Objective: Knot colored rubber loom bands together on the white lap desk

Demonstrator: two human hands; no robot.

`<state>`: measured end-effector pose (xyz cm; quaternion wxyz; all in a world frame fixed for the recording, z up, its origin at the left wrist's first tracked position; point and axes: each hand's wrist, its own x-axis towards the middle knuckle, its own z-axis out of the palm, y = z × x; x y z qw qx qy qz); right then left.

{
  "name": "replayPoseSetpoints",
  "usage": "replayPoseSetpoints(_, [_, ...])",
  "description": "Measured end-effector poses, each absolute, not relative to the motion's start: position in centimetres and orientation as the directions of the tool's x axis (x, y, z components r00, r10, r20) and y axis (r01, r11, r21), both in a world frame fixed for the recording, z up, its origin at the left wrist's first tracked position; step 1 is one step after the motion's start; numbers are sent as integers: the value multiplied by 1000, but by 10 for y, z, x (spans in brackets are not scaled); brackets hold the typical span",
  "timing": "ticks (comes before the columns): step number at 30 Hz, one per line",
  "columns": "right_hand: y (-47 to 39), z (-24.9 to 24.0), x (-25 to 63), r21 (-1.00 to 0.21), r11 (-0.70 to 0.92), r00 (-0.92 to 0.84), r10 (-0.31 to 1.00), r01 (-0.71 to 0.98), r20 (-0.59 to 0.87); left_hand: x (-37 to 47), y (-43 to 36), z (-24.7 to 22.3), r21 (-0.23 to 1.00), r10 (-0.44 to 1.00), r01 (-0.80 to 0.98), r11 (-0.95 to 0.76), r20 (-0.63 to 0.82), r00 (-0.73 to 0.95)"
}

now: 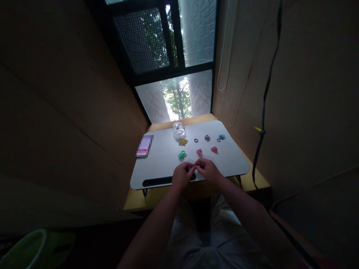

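Observation:
My left hand (181, 175) and my right hand (208, 169) meet over the front edge of the white lap table (157, 164). Fingertips of both are pinched together; whatever they hold is too small and hidden to make out. Just beyond my hands are little heaps of coloured ring-shaped bands: a green heap (182, 155), a pink heap (199, 152) and a red heap (214, 150). Farther back are a yellow heap (183, 142), a dark ring (196, 141), a purple heap (207, 138) and a blue heap (221, 137).
A clear plastic jar (178, 131) is at the table's back. On the left side lies a phone (144, 146) with its screen lit. A black slot (157, 181) runs along the front edge. A dark cord (265, 97) hangs at right; a green basket (36, 248) is at lower left.

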<state>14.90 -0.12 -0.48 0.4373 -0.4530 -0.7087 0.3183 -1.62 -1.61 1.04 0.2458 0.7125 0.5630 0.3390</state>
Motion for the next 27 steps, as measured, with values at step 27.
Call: replayPoseSetpoints(27, [4, -4, 150, -835, 361, -25, 922, 415, 386, -16, -18, 11, 768, 974, 601, -220, 207, 92])
